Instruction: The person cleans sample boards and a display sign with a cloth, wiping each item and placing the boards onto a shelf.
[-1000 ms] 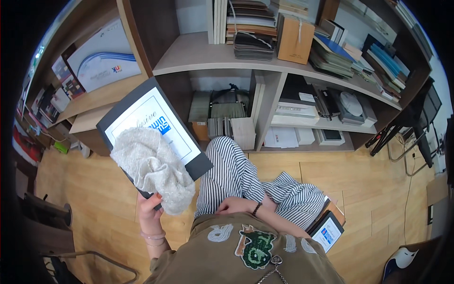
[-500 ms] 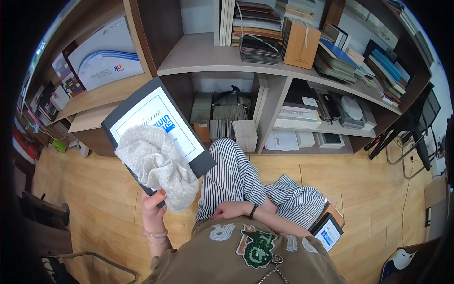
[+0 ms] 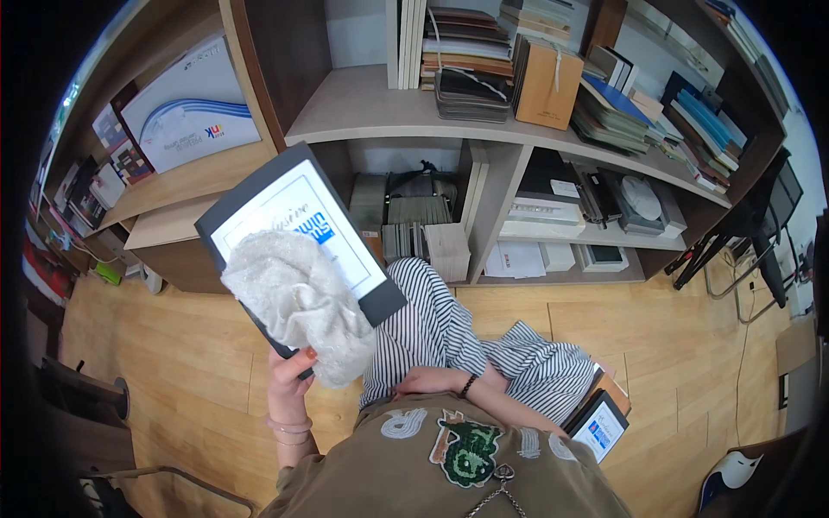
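My left hand (image 3: 291, 373) grips the lower corner of a dark-framed plaque (image 3: 386, 300) with a white printed face, thumb on the front. The plaque is held up tilted, left of my bent knee. Bunched over its lower left part, a white fluffy cloth (image 3: 298, 298) covers much of the face and hangs past the lower edge beside my thumb. My right hand (image 3: 429, 379) rests on my lap at the shirt hem, its fingers mostly hidden. A similar plaque (image 3: 598, 426) lies near my right elbow, on top of a brown panel (image 3: 611, 390).
Ahead stands a shelf unit (image 3: 406, 121) with stacked folders, boards and boxes (image 3: 544, 207). Another cabinet at the left holds a large white box (image 3: 194, 112). A dark chair (image 3: 751, 224) is at the far right. Metal tubing (image 3: 173, 475) curves at the lower left.
The plaque and cloth have shifted slightly right and down with my left hand. My right hand has stayed on my lap, moving only a little to the right.
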Motion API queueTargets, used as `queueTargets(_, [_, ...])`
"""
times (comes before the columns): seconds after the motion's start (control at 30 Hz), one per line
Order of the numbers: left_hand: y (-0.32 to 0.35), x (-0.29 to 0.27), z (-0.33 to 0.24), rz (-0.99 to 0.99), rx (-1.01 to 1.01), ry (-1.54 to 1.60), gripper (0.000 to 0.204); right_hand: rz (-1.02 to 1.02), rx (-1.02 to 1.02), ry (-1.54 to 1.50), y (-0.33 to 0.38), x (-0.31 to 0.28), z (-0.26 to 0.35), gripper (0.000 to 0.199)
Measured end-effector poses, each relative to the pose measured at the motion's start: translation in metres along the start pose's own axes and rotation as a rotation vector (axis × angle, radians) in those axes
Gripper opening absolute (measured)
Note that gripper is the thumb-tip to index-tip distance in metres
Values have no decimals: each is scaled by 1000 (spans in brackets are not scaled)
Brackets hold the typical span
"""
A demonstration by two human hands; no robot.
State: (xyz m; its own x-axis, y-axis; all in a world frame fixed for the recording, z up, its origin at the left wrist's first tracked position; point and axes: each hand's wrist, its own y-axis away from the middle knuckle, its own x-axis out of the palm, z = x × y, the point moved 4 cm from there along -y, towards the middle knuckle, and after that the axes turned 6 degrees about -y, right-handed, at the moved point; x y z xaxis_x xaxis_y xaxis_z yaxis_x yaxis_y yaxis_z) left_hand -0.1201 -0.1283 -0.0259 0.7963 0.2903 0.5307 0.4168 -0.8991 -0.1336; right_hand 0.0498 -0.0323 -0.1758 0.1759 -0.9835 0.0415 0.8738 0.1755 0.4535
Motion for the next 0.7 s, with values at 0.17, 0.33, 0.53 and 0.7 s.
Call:
queueTargets(0.17, [-28,26,33,112,-94,5,62,-105,5,-16,13,-16,-20,37])
queueTargets(0.33, [-59,92,47,374,-228,-54,63,-932,-489,16,78,-49,-3,28])
queueTargets(0.53, [-83,153,78,632,-46,-272,62,-2023,-1008,-154,241,-21,83,44])
queueTargets(0.7, [-68,174,111,799,-241,-287,65,-1721,-502,829,222,4,150,42])
